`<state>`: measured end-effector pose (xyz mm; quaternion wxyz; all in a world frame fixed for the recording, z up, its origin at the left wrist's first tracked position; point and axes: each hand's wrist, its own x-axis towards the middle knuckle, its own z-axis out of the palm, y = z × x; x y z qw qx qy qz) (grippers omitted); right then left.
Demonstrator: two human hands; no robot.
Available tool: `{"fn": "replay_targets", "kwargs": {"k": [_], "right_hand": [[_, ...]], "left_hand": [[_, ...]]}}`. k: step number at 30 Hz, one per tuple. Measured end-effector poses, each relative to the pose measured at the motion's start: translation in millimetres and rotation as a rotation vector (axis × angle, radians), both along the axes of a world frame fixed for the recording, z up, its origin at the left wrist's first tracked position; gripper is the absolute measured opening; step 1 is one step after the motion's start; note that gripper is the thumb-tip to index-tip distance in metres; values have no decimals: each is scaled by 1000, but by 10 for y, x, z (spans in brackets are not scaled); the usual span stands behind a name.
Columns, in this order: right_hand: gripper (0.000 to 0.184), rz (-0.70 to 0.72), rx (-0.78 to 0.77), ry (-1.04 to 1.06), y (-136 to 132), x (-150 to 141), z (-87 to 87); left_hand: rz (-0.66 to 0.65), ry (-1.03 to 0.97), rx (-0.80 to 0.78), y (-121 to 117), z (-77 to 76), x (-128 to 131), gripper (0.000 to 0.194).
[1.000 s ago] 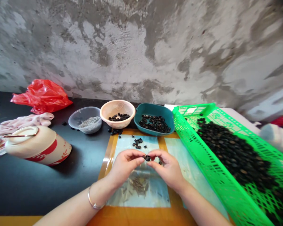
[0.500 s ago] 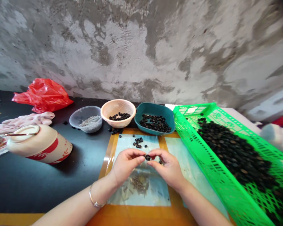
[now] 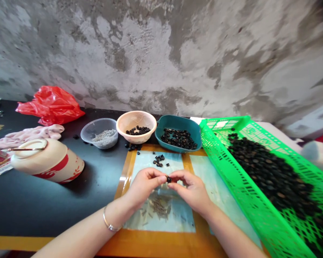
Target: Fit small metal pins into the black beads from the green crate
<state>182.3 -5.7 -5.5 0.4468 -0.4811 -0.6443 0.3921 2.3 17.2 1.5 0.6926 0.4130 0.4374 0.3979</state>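
Observation:
Between the fingertips of both hands is a small black round part (image 3: 168, 179), partly covered by the fingers. My left hand (image 3: 145, 184), with a bracelet on its wrist, pinches it from the left. My right hand (image 3: 192, 190) pinches it from the right. Both are raised over a pale blue sheet (image 3: 174, 222) taped to the table. Below them on the sheet lies a pile of thin pin-like pieces (image 3: 160, 207). Beyond the hands sits a cluster of small black parts (image 3: 158, 160).
At the back stand a clear bowl (image 3: 87, 134) of thin grey pieces, a pink bowl (image 3: 121, 123) and a teal basin (image 3: 161, 134), both with black parts. A long green basket (image 3: 231, 186) heaped with black parts fills the right. A cream-and-red tumbler (image 3: 54, 161), gloves (image 3: 34, 136) and red bag (image 3: 54, 105) are left.
The small black part has turned slightly between the fingertips, and both hands still pinch it. The camera view has shifted a little.

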Motion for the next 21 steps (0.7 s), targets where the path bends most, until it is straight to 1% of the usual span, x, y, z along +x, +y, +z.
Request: {"fn": "replay_targets", "kwargs": {"k": [3,5,8,12,14,17,21], "right_hand": [[18,52,-76,57,0,15,8],[15,74,-108,70,0,27,15],[12,69,-123,29,1,43,15],[23,98,-112,-64,9,60,24],[27,138,-75,-130,18,67,47],[20,214,39,-195,31,74,84],[16,245,181,-170,33,72,98]], "left_hand": [[-12,-4,-6,14,-20,-8,26],[-32,2,-12,22,-27,-10,27],[-73,13,-33,27,-19,-7,31],[-137,33,-43,32,-4,-13,35],[-163,65,-31,39,-7,-25,36],[-179,118,-9,49,-22,-45,35],[-206,159,38,49,-27,-50,36]]}}
